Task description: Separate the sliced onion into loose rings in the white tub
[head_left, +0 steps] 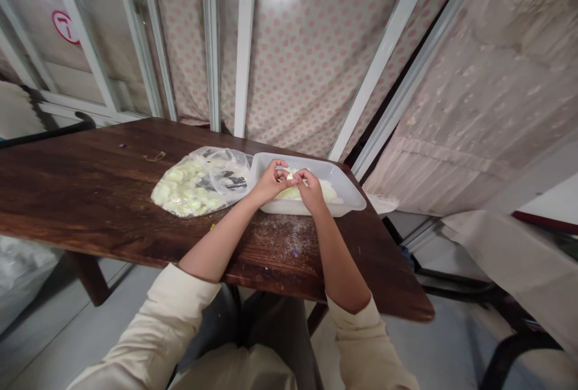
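Observation:
Both hands meet above a white plastic tub (354, 197) that holds pale yellow-green pieces (332, 192). A small whitish piece (290, 177) is pinched between the fingertips of my left hand (272, 181) and my right hand (310, 190). Its exact shape is too small to tell. Left of the tub and beside it lies a clear plastic bag (194, 185) with many similar pale pieces inside.
The dark wooden table (90, 179) carries white crumbs (286, 236) near its front edge, a purple bit (295, 254) and a thin string (155, 156). Curtained glass panels stand behind it. A chair (519, 342) is at the right, a plastic-covered bundle (22, 275) at the left.

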Demonstrator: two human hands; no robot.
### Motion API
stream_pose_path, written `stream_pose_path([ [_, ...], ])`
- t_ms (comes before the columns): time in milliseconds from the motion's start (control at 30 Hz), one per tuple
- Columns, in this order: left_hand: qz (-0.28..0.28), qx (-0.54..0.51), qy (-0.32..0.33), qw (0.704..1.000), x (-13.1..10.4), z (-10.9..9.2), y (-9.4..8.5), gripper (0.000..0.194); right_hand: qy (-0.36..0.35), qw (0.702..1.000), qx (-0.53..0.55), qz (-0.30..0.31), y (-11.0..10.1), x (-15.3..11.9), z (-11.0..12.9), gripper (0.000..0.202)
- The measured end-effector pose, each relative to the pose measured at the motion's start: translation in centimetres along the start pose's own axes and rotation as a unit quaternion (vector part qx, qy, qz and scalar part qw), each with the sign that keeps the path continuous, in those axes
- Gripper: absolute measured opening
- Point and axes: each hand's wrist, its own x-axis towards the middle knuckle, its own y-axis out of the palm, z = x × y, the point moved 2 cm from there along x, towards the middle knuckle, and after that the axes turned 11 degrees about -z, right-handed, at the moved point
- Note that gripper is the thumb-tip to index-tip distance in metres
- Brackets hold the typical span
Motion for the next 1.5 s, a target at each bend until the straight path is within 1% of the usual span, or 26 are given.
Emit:
stream_pose_path([
  [100, 0.005, 0.012, 0.001, 1.000, -0.1, -0.1, 0.0, 0.048, 0.015, 1.000, 0.011, -0.005, -0.1, 0.0, 0.1, 0.025],
  [200, -0.001, 0.021, 0.009, 1.000, -0.1, -0.2, 0.1, 0.044, 0.010, 0.999, -0.028, -0.023, -0.2, -0.1, 0.3, 0.026],
  [300, -0.011, 0.027, 0.010, 1.000, -0.1, -0.1, 0.1, 0.043, -0.003, 0.997, -0.070, -0.039, 0.0, -0.3, 0.6, 0.027],
  [500, -0.028, 0.019, -0.005, 0.999, 0.0, -0.1, 0.2, 0.045, -0.034, 0.988, -0.144, -0.051, 0.2, -0.7, 0.9, 0.028],
  [633, -0.042, 0.017, 0.015, 0.999, 0.0, -0.2, 0.2, 0.039, -0.072, 0.979, -0.184, -0.048, 0.4, -0.8, 0.9, 0.029],
  [700, -0.040, 0.014, 0.016, 0.999, 0.0, -0.2, 0.2, 0.037, -0.077, 0.978, -0.187, -0.048, 0.4, -0.8, 0.9, 0.030],
  [767, -0.035, 0.009, 0.014, 0.999, 0.0, -0.2, 0.2, 0.039, -0.060, 0.981, -0.176, -0.061, 0.2, -0.7, 0.7, 0.031],
  [900, -0.032, -0.007, 0.006, 0.999, 0.0, -0.3, 0.1, 0.043, 0.020, 0.983, -0.139, -0.120, -0.4, -0.5, 0.0, 0.030],
  [967, -0.028, -0.010, 0.002, 1.000, 0.0, -0.3, 0.1, 0.045, 0.043, 0.981, -0.126, -0.138, -0.5, -0.4, -0.2, 0.027],
  [1033, -0.025, -0.011, 0.003, 1.000, 0.0, -0.3, 0.1, 0.048, 0.034, 0.984, -0.118, -0.127, -0.4, -0.3, -0.1, 0.024],
  [1067, -0.023, -0.012, 0.005, 1.000, 0.0, -0.3, 0.1, 0.049, 0.018, 0.987, -0.117, -0.110, -0.4, -0.3, 0.0, 0.023],
  [1200, -0.023, -0.024, 0.013, 0.999, 0.1, -0.3, 0.1, 0.051, -0.056, 0.995, -0.080, -0.005, 0.0, -0.3, 0.6, 0.026],
  [1267, -0.023, -0.023, 0.009, 0.999, 0.1, -0.2, 0.0, 0.052, -0.066, 0.997, -0.044, 0.016, 0.1, -0.2, 0.6, 0.027],
  [1367, -0.009, -0.019, 0.004, 1.000, 0.0, -0.2, 0.1, 0.050, -0.052, 0.998, -0.024, -0.002, 0.0, -0.2, 0.5, 0.028],
  [1500, 0.004, -0.016, 0.005, 1.000, -0.2, -0.4, 0.2, 0.045, -0.017, 0.998, -0.041, -0.048, 0.0, -0.4, 0.3, 0.031],
])
